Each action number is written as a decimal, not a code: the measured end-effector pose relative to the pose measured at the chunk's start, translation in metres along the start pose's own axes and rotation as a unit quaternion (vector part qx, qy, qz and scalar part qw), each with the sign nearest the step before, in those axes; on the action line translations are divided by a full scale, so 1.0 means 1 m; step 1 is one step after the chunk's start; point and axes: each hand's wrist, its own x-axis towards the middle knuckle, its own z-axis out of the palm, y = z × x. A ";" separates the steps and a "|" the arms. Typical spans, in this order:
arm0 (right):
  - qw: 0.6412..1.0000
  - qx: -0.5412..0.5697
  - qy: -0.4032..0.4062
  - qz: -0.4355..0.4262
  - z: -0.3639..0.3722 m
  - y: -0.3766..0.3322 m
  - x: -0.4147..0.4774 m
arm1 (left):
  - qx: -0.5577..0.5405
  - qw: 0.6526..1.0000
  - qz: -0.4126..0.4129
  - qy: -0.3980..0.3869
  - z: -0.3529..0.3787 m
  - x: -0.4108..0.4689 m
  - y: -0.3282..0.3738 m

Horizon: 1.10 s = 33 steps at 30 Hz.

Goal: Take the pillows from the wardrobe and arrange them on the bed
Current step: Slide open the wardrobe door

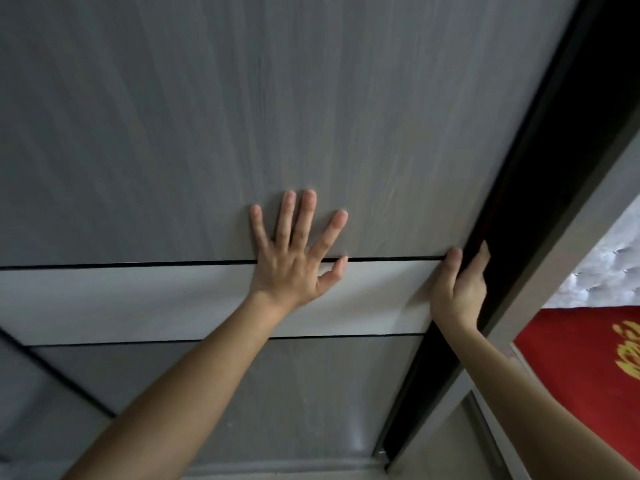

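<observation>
A grey wood-grain sliding wardrobe door (242, 116) with a pale horizontal band fills most of the view. My left hand (294, 251) lies flat on it, fingers spread, palm across the upper seam of the band. My right hand (460, 285) curls around the door's right edge, thumb on the front face and fingers inside the dark gap (554, 174) beside it. The gap shows only black; no pillows are visible. At the far right lies the bed (588, 358) under a red cover with yellow lettering.
A grey wardrobe side panel (568, 271) stands between the dark gap and the bed. A pale quilted headboard (609, 258) rises behind the red cover. The door's bottom track (381, 455) runs along the floor at the lower right.
</observation>
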 end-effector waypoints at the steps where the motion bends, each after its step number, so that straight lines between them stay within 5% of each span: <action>1: 1.000 0.010 -0.011 -0.003 -0.003 0.001 -0.002 | 0.000 1.000 -0.001 -0.004 -0.001 0.000 0.000; 15: 0.990 0.112 -0.046 -0.068 0.028 -0.012 -0.032 | 0.031 0.984 -0.117 -0.132 -0.016 -0.045 0.005; 33: 0.985 0.088 -0.111 -0.100 0.135 -0.101 -0.126 | 0.020 0.986 -0.117 -0.119 -0.037 -0.109 -0.166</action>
